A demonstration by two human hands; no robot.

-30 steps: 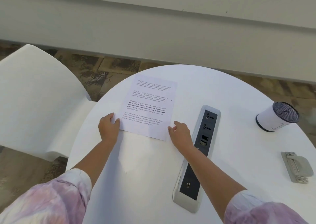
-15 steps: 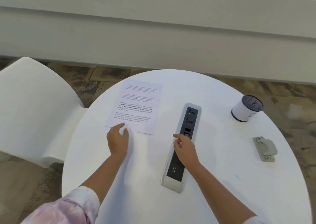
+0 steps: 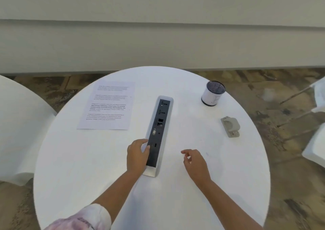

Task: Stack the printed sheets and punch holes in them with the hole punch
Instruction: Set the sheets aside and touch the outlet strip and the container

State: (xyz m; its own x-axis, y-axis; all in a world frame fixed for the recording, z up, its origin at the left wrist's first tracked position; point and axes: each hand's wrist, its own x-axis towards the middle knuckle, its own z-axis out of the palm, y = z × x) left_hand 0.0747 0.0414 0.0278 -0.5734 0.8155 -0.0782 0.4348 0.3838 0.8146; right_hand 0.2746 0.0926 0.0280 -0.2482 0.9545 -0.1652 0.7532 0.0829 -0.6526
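The printed sheets (image 3: 109, 106) lie flat in a neat pile on the far left of the round white table (image 3: 175, 203), with nothing touching them. A grey hole punch (image 3: 230, 126) rests near the table's right edge. My left hand (image 3: 137, 155) hovers over the near end of the built-in socket strip, fingers spread and holding nothing. My right hand (image 3: 195, 163) floats to the right of the strip, fingers loosely curled and apart, well short of the hole punch.
A long grey and black socket strip (image 3: 159, 133) runs down the table's middle. A white mesh-topped pen cup (image 3: 212, 93) stands at the far right. White chairs sit at the left (image 3: 19, 133) and right (image 3: 316, 147). A white wall panel lies beyond.
Both hands have let go of the sheets and swung right. The left hand went from the paper's corner to the socket strip, the right hand crossed over the strip. The view turned right.
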